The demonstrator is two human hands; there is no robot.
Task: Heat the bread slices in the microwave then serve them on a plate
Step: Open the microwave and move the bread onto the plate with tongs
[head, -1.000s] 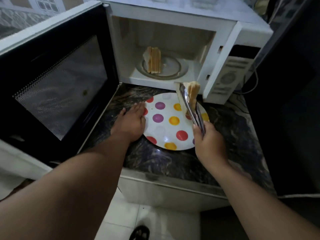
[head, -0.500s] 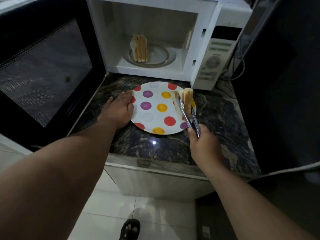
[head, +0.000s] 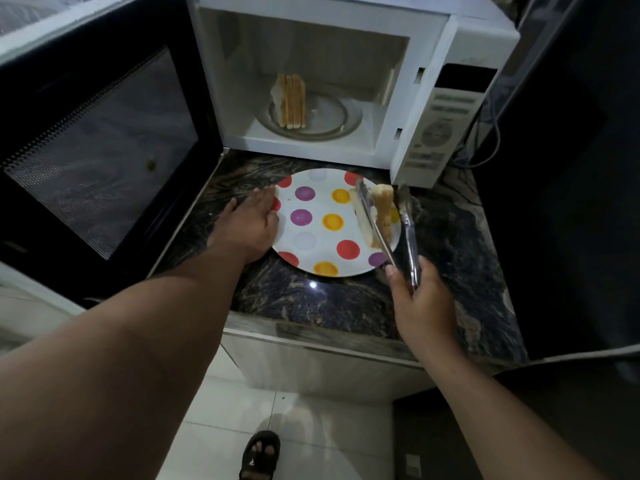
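Note:
A white plate with coloured dots lies on the dark counter in front of the white microwave. Bread slices stand on edge at the plate's right side, between the spread arms of metal tongs. My right hand grips the tongs' handle end. The tongs' arms are apart, one on each side of the bread. My left hand rests flat on the plate's left rim. More bread slices stand upright on the glass turntable inside the microwave.
The microwave door hangs wide open to the left, over the counter edge. The dark marble counter ends just before me. A cable runs behind the microwave on the right. My sandalled foot is on the tiled floor below.
The bread in the tongs came down from the microwave opening onto the plate's right side. The tongs' arms have spread apart around it. My left hand stayed on the plate's rim.

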